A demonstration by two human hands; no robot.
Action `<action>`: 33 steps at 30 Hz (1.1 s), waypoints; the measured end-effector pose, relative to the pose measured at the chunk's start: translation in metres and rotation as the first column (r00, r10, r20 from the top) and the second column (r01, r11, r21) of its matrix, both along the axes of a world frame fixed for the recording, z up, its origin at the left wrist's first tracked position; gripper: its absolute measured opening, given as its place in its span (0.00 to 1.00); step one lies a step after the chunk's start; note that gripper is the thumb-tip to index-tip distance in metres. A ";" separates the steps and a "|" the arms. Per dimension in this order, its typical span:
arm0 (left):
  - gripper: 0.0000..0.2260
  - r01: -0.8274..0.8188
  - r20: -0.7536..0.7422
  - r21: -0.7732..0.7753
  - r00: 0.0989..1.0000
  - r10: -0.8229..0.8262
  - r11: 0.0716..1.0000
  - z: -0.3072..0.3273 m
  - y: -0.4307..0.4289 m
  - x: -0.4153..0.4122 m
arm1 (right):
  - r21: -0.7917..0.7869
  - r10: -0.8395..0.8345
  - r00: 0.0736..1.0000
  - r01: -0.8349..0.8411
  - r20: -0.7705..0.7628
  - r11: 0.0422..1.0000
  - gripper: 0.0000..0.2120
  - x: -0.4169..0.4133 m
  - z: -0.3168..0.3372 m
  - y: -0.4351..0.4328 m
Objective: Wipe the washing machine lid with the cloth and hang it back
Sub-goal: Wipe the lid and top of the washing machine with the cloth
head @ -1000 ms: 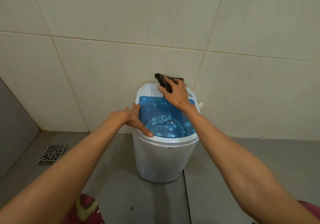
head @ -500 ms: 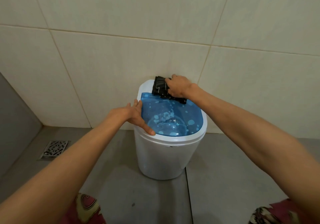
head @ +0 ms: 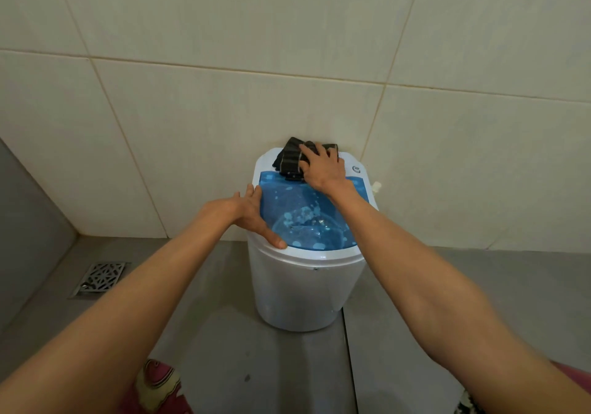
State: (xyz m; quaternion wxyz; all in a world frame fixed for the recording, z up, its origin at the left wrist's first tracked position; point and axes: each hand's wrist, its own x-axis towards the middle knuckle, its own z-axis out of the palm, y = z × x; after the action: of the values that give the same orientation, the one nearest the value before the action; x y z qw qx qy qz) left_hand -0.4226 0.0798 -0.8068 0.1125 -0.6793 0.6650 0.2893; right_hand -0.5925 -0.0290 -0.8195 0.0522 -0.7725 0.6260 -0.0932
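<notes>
Cloth (head: 289, 159): one, dark with pale stripes, bunched on the back of the washing machine lid (head: 307, 218), close to the wall (head: 224, 110). One washing machine (head: 303, 292), small, white, round-bodied, standing on the floor (head: 224, 333) against the wall. Lid is see-through blue with pale spots; white band behind it carries one small round button (head: 356, 168) at the right.

Two hands, both bare. Right hand (head: 323, 167) lies flat on top of the cloth, fingers (head: 308, 154) spread and pressing it down onto the back edge of the lid. Left hand (head: 249, 214) rests on the machine's left rim, fingers loosely extended and holding nothing, thumb (head: 271, 238) along the front rim touching the edge of the blue lid.

One white plug-like stub (head: 376, 186) sticks out at the machine's right side.

Floor: grey, smooth tiles, one joint running forward from under the machine. One metal drain grate (head: 102, 277) at left, well apart from the machine. Wall: large cream tiles with thin grout lines. Patterned red clothing (head: 156, 388) at bottom edge.
</notes>
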 end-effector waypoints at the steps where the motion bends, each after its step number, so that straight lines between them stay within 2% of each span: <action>1: 0.65 0.001 -0.001 0.000 1.000 -0.001 1.000 0.000 0.000 0.000 | 0.045 0.037 0.999 -0.038 0.037 0.998 0.24 -0.004 -0.002 0.002; 5: 0.65 -0.004 0.004 0.007 1.000 0.004 1.000 0.001 0.002 -0.001 | 0.105 0.127 0.990 -0.133 0.059 0.986 0.24 -0.021 -0.010 0.033; 9: 0.66 -0.004 -0.003 -0.001 1.000 0.004 1.000 0.000 0.002 0.001 | 0.089 0.131 0.990 -0.136 0.058 0.987 0.23 -0.043 -0.013 0.079; 14: 0.72 0.001 -0.028 0.002 1.000 -0.001 1.000 -0.005 -0.001 0.007 | -0.010 -0.036 0.999 0.036 -0.010 0.999 0.23 -0.061 -0.011 0.096; 17: 0.68 -0.001 -0.030 -0.004 1.000 0.001 1.000 -0.007 -0.002 0.007 | 0.031 -0.149 0.989 0.150 -0.012 0.988 0.22 -0.057 -0.011 0.087; 19: 0.66 0.001 -0.020 -0.011 1.000 -0.001 1.000 -0.006 -0.002 0.006 | 0.074 -0.164 0.986 0.162 0.016 0.984 0.22 -0.050 -0.009 0.077; 25: 0.66 0.012 0.054 0.006 0.998 -0.012 1.000 -0.002 -0.004 0.001 | 0.142 0.014 0.999 -0.019 0.036 0.990 0.24 -0.009 -0.004 0.062; 33: 0.68 0.009 0.045 -0.006 0.999 -0.009 1.000 -0.005 -0.004 0.003 | 0.045 0.239 0.962 -0.246 0.130 0.968 0.21 -0.029 -0.008 0.070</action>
State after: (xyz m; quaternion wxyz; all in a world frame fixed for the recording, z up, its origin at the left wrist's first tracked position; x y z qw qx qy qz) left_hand -0.4195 0.0761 -0.8118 0.1266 -0.6828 0.6663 0.2715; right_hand -0.6214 0.0405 -0.8278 0.1253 -0.8341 0.5248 -0.1146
